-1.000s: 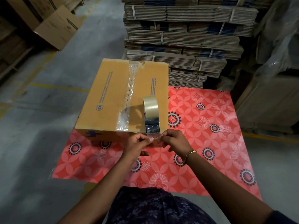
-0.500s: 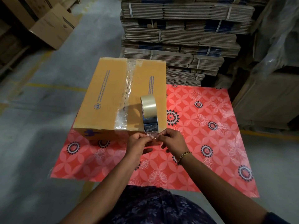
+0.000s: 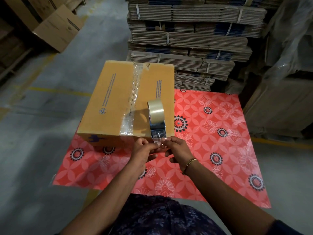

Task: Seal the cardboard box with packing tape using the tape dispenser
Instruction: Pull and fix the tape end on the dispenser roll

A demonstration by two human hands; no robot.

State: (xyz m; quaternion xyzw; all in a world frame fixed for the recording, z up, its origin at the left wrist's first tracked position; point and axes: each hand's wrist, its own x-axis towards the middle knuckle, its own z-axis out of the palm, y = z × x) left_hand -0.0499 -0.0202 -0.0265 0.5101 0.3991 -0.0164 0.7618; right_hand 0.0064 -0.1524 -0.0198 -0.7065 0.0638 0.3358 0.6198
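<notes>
Head view: little has changed over the last second. The brown cardboard box (image 3: 128,102) sits in the same place on the red floral-patterned mat (image 3: 211,141), and the roll of clear packing tape (image 3: 155,114) still stands on edge on the box top, near its front right corner. Both hands remain at the front edge of the box, just below the roll. The left hand (image 3: 144,150) and the right hand (image 3: 179,150) have their fingertips pinched together on the loose end of tape (image 3: 158,141) drawn down from the roll; neither has let go or pulled far.

My reading is that the free end is still being readied, so no new strip is laid yet. One wrinkled clear strip already runs along the centre seam of the box, from the far edge to the front.

Beyond the box rises a tall stack of flattened, strapped corrugated cartons (image 3: 189,41). An open brown carton (image 3: 57,29) lies far to the box's left, on the grey concrete floor. Nothing blocks the box top except the roll itself, which stands to the right of the seam. No dispenser frame is visible.
</notes>
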